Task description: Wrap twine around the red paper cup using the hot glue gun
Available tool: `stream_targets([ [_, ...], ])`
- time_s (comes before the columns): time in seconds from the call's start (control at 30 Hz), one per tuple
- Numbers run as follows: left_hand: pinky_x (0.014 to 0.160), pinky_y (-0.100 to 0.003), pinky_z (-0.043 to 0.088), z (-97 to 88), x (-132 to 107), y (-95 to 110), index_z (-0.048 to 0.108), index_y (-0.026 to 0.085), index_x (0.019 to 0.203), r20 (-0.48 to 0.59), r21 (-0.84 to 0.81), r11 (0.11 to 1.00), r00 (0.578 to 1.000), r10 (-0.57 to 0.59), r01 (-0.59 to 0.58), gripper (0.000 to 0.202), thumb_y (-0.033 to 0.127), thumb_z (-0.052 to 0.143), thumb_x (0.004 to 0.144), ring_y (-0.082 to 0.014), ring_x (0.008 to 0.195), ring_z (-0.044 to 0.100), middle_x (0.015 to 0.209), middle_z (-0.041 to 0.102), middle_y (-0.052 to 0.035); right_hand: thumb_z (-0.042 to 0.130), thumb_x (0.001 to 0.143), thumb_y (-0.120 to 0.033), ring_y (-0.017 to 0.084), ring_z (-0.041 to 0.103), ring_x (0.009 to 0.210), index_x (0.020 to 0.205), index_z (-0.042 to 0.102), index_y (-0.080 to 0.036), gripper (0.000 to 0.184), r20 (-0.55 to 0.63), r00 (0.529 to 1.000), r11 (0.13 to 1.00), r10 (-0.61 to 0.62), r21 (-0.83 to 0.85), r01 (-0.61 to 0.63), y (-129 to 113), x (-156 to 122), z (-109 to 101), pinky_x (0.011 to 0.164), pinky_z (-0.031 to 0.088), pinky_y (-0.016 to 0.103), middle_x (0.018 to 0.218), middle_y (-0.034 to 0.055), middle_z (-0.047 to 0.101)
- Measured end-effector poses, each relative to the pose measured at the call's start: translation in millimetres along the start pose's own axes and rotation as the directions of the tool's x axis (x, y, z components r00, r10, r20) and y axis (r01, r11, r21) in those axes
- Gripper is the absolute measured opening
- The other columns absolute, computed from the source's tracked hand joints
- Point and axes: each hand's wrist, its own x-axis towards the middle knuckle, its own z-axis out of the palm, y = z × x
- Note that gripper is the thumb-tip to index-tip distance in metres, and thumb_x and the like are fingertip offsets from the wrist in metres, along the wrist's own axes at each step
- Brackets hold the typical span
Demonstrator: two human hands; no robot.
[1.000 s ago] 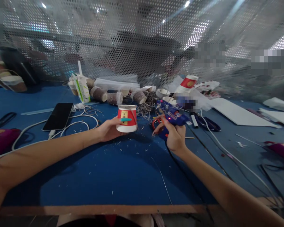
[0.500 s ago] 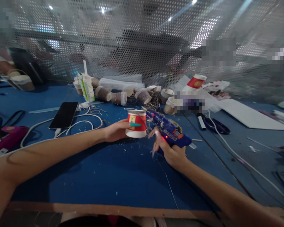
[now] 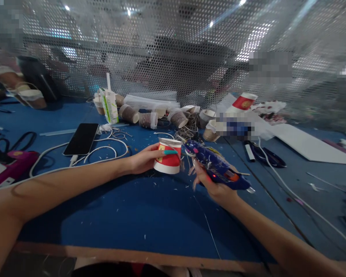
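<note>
My left hand (image 3: pixel 144 159) is wrapped round a red and white paper cup (image 3: pixel 168 157), held upside down and slightly tilted above the blue table (image 3: pixel 127 207). A thin string loops over the cup's upturned base. My right hand (image 3: pixel 213 184) grips a blue glue gun (image 3: pixel 216 165) with a red light on its side. The gun's nozzle points left and almost touches the cup's upper right edge.
Behind the cup lie several twine-wrapped cups (image 3: pixel 145 119), a twine tangle (image 3: pixel 187 130), a drink carton (image 3: pixel 109 105) and another red cup (image 3: pixel 243 102). A black phone (image 3: pixel 82 138) with white cables sits left. Scissors (image 3: pixel 266 156) lie right. A perforated screen (image 3: pixel 173 50) stands at the back.
My right hand has carried the glue gun leftward and lowered it until its nozzle reaches the cup. The left hand has tilted the cup a little and kept hold of it.
</note>
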Motion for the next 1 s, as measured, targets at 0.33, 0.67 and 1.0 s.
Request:
stream_targets([
  [0.33,0.088,-0.037,0.05,0.1,-4,-5,0.066,0.018,0.108,-0.063,0.032,0.999,0.998,0.017,-0.015,0.051,0.037,0.09,0.067,-0.0224,0.09,0.071,0.101,0.076,-0.007,0.068,0.088,-0.037,0.016,0.059,0.046,0.061,0.06,-0.024,0.031,0.073,0.996,0.995,-0.06,-0.077,0.065,-20,4,-3,0.046,0.048,0.03,0.053,-0.0002,0.061],
  [0.67,0.095,-0.043,0.05,4.7,-7,-2,0.06,0.019,0.105,-0.039,0.135,0.987,0.995,0.092,-0.086,0.059,0.022,0.095,0.057,-0.0214,0.09,0.069,0.097,0.072,-0.0057,0.06,0.087,-0.029,0.015,0.059,0.049,0.067,0.059,-0.024,0.02,0.087,0.991,0.985,-0.099,-0.133,0.11,-11,4,-5,0.046,0.047,0.029,0.058,-0.0001,0.061],
  [1.0,0.091,-0.04,0.052,5.2,-7,-4,0.061,0.02,0.11,-0.14,0.166,0.984,0.986,0.091,-0.067,0.069,0.019,0.096,0.051,-0.0197,0.089,0.069,0.098,0.073,-0.0041,0.059,0.083,-0.021,0.012,0.049,0.044,0.059,0.046,-0.025,0.027,0.048,0.993,0.965,-0.112,-0.235,0.12,-21,7,-3,0.044,0.039,0.027,0.053,-0.0035,0.052],
])
